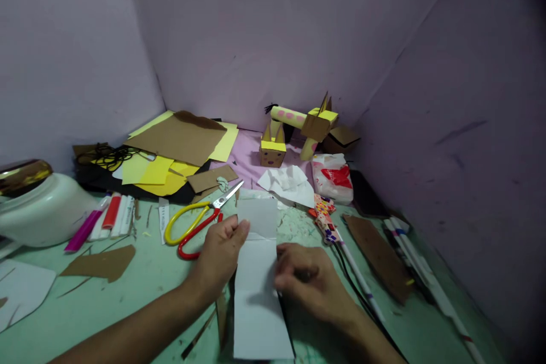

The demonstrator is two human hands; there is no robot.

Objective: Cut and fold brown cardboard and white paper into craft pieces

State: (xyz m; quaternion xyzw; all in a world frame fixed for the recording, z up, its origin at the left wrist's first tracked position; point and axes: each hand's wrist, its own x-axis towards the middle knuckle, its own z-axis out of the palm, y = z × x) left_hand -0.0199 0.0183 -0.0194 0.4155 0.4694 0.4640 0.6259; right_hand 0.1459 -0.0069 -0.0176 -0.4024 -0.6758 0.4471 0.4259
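Observation:
A long strip of white paper (257, 284) lies on the green table (140, 284) with creases across it. My left hand (219, 256) pinches the strip's left edge near a crease, thumb on top. My right hand (309, 281) grips the right edge, fingers curled on the paper. Scissors (200, 219) with yellow and red handles lie just beyond my left hand.
Sheets of brown cardboard and yellow paper (179, 145) are piled at the back left. Small cardboard animal figures (298, 125) stand at the back. Markers (106, 216) lie left, pens (409, 244) and a brown strip (375, 256) right. A white jar (38, 205) sits far left.

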